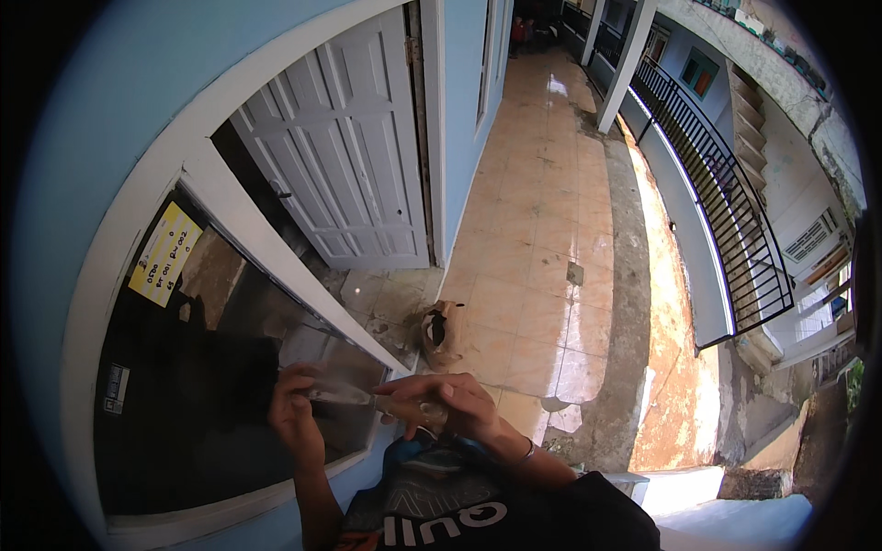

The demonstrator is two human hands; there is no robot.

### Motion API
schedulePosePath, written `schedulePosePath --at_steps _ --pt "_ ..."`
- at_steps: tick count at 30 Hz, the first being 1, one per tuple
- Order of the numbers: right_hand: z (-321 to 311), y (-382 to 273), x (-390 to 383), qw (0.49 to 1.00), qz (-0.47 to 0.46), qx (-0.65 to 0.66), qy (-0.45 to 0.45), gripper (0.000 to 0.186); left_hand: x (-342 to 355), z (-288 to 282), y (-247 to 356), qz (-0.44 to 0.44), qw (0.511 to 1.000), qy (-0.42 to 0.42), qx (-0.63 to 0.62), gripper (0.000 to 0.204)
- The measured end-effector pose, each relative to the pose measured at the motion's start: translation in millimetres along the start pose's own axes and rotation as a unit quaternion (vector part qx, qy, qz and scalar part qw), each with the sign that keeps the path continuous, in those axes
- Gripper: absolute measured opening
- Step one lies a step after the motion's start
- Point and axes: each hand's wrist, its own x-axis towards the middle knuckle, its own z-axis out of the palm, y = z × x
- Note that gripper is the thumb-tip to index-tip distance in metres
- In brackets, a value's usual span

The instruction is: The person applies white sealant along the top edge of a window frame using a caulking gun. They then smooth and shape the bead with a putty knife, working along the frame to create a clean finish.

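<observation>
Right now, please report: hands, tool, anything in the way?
Left hand at left end of flat pale tool; right hand at other end. Brown sack on floor ahead, untouched.

Strong daylight comes from the right side, so the outer ground strip (684, 395) is almost white in places. Glare shines on the floor tiles (524, 230), while the left hand (296, 418) and the right hand (464, 404) are in softer shade. Straight edges bend, and corners are black.
</observation>
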Motion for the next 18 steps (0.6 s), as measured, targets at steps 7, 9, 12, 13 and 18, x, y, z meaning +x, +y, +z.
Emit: schedulePosePath --at_steps 7,9,12,13,18 --pt "52 16 61 0.809 -0.155 -0.567 0.002 0.045 36 -22 36 0.026 0.999 0.022 -0.020 0.040" --pt "63 23 82 0.767 -0.196 -0.611 -0.014 0.046 51 -25 45 -0.007 0.996 0.046 -0.071 0.050" --pt "69 23 116 0.719 -0.242 -0.652 -0.004 0.045 84 -24 55 -0.023 0.989 0.048 -0.138 0.055" --pt "70 22 129 0.705 -0.257 -0.662 0.001 0.045 94 -22 60 -0.022 0.988 0.037 -0.151 0.055" --pt "74 20 190 0.644 -0.415 -0.643 0.022 0.039 148 -21 76 -0.017 0.981 0.011 -0.194 0.057"
